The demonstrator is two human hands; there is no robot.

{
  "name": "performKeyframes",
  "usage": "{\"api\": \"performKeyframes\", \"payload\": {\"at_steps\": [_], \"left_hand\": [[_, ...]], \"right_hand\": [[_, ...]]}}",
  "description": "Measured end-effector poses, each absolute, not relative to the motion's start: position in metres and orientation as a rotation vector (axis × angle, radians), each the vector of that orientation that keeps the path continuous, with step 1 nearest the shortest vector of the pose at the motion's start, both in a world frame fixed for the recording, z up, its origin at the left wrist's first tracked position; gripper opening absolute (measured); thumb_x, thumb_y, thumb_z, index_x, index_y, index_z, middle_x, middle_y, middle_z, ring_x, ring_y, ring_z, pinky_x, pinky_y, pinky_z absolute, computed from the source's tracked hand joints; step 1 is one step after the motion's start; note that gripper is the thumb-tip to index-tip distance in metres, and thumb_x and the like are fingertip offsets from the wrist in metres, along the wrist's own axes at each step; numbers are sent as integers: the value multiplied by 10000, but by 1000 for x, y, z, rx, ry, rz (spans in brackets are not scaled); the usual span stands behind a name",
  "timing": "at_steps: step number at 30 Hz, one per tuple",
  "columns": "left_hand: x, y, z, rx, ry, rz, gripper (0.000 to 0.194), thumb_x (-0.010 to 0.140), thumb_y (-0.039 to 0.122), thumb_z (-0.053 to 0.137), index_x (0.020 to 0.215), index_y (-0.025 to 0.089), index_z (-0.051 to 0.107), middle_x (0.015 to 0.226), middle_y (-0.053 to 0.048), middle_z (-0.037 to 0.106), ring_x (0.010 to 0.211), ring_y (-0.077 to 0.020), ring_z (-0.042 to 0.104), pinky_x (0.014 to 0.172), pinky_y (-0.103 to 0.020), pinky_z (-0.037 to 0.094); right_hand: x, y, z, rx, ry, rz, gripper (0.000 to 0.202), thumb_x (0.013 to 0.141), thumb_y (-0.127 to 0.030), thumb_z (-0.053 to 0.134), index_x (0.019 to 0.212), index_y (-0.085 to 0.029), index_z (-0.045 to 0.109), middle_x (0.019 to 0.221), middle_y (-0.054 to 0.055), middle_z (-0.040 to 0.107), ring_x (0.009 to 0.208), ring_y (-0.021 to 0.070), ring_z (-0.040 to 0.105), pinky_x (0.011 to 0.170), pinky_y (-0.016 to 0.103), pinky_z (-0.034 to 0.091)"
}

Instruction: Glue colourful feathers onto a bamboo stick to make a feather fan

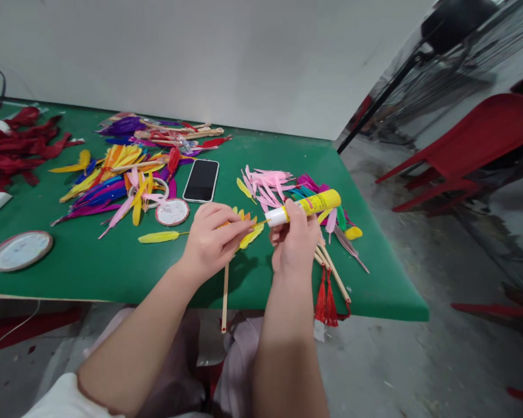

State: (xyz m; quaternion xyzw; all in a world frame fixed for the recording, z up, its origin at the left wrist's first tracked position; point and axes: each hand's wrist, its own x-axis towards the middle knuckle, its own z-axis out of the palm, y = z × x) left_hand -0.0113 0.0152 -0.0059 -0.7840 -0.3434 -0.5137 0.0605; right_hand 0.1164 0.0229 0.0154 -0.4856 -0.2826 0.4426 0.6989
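Note:
My right hand (297,241) is closed around a yellow and white glue stick (320,203), its white end pointing left. My left hand (211,238) pinches a small orange-yellow feather (261,223), mostly hidden by the fingers. The feather's thin end meets the white end of the glue stick. Below the left hand, a wooden stick (225,296) reaches past the table edge; yellow feathers (251,237) show just above it, partly covered. Left of that hand lies a single yellow feather (159,237). A yellow cap (354,233) rests right of the glue stick.
On the green table (126,273) are pink feathers (268,184), a mixed feather pile (108,180), a phone (201,180), a round lid (20,251) and dark red ribbons (21,148). Sticks with red tassels (326,296) overhang the front edge. A red chair (475,139) stands right.

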Motion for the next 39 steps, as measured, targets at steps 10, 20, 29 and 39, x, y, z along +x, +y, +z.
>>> {"api": "performKeyframes", "payload": {"at_steps": [10,20,29,39], "left_hand": [[-12,13,-6,-2335,-1077,-1683,170,724,112,602,884,163,625,729,-27,590,721,-122,512,685,-293,436],[-12,13,-9,-2397,-1077,-1584,205,749,123,572,938,182,622,738,-25,580,730,-121,505,684,-289,425],[-12,14,-8,-2408,-1022,-1497,229,750,120,570,958,204,613,722,-21,575,728,-127,497,681,-294,419],[-10,10,-4,-2338,-1032,-1587,176,736,105,577,894,176,606,748,-32,621,724,-127,551,686,-288,449]], "right_hand": [[117,23,16,-1085,-625,981,252,625,-346,627,642,-209,416,366,-103,421,255,40,332,227,147,222],[115,23,15,-1089,-641,979,250,634,-355,619,639,-209,416,361,-101,422,262,41,334,234,145,225],[116,23,16,-1096,-632,976,257,619,-355,619,652,-210,410,353,-108,417,256,44,325,230,151,216],[120,22,18,-927,-571,1240,224,630,-375,610,700,-180,526,345,-116,359,254,20,247,245,140,148]]}}
